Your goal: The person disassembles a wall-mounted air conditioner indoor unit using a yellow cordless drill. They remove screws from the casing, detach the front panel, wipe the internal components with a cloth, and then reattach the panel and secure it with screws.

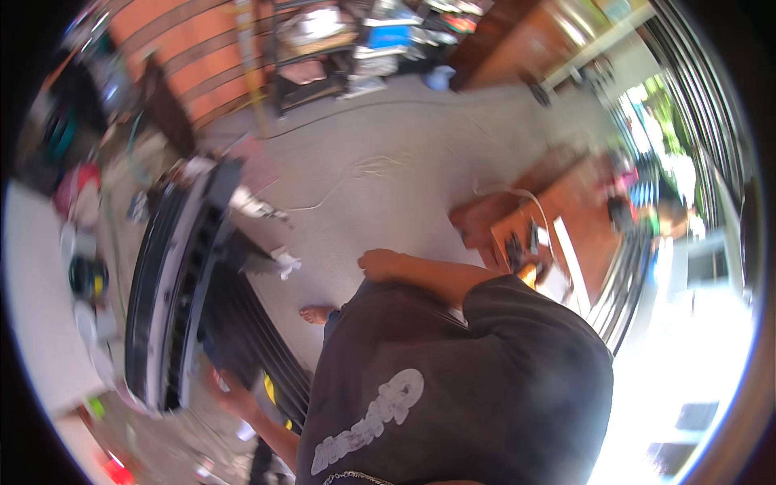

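Fingers of the left hand (pixel 233 394) blur beside the lower end of a long black-and-grey piece (pixel 153 299); how far they open, and whether they touch or grip it, I can't tell. That piece stretches along the person's left, next to dark ribbed lengths (pixel 257 323). Over to the right hand (pixel 378 263), and it's curled in front of the body, grip hidden. Dark tools (pixel 515 252) sit by the left corner of a brown bench (pixel 580 206).

My shirt (pixel 485 364) is matt cloth, the slotted bar (pixel 171 283) looks like plastic, the table (pixel 570 202) smooth wood, my chain (pixel 356 474) shiny metal.
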Action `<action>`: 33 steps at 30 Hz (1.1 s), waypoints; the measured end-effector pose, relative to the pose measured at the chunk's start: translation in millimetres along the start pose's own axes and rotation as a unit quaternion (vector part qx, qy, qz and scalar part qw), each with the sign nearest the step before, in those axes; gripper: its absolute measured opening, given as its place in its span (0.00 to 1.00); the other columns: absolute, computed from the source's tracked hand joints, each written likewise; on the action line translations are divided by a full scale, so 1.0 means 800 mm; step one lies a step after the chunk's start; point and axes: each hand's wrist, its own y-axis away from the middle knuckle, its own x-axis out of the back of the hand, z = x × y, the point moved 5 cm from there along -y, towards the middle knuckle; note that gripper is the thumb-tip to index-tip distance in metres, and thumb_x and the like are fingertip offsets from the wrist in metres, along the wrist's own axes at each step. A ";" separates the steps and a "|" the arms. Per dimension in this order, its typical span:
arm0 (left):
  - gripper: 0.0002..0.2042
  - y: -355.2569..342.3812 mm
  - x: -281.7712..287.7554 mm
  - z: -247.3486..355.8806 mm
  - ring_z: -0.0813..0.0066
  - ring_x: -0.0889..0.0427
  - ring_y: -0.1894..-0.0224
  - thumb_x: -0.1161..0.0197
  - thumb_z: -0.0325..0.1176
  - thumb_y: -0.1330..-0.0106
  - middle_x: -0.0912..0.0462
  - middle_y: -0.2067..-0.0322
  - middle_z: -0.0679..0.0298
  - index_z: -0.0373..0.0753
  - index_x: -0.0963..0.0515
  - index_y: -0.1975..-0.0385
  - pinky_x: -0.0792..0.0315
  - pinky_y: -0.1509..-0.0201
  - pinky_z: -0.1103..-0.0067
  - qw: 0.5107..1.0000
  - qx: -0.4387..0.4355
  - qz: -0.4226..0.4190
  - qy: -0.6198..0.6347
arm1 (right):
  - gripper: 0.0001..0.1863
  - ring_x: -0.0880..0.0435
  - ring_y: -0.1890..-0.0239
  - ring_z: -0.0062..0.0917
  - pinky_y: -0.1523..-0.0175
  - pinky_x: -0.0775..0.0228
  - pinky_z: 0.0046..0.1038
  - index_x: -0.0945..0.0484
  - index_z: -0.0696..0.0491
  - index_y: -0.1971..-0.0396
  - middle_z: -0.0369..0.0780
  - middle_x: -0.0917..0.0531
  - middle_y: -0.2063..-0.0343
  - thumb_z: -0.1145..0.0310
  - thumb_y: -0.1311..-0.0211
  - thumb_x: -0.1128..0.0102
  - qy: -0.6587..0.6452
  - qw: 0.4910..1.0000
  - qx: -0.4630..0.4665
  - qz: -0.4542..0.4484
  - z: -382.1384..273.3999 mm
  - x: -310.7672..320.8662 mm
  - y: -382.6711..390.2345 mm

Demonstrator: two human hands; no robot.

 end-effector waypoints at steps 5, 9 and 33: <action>0.13 -0.075 -0.079 0.130 0.53 0.14 0.44 0.38 0.28 0.19 0.14 0.44 0.49 0.31 0.19 0.40 0.20 0.37 0.64 0.986 -0.159 -0.050 0.020 | 0.20 0.16 0.38 0.49 0.34 0.23 0.50 0.15 0.53 0.44 0.53 0.16 0.41 0.60 0.31 0.38 -0.211 0.966 -0.052 0.143 0.066 -0.008 0.059; 0.12 -0.097 -0.171 0.246 0.54 0.14 0.45 0.39 0.25 0.19 0.14 0.46 0.49 0.30 0.18 0.42 0.20 0.39 0.65 0.971 -0.214 -0.103 0.039 | 0.20 0.16 0.37 0.48 0.34 0.23 0.48 0.15 0.50 0.43 0.50 0.16 0.40 0.58 0.30 0.38 -0.339 0.896 -0.161 0.236 0.185 -0.014 0.125; 0.13 0.182 -0.538 0.630 0.64 0.15 0.46 0.35 0.30 0.23 0.15 0.47 0.57 0.35 0.16 0.43 0.22 0.40 0.69 0.771 -0.317 -0.547 -0.076 | 0.22 0.09 0.58 0.40 0.49 0.18 0.40 0.14 0.56 0.54 0.48 0.09 0.61 0.52 0.34 0.24 -0.369 0.240 -0.674 0.593 0.670 -0.358 0.630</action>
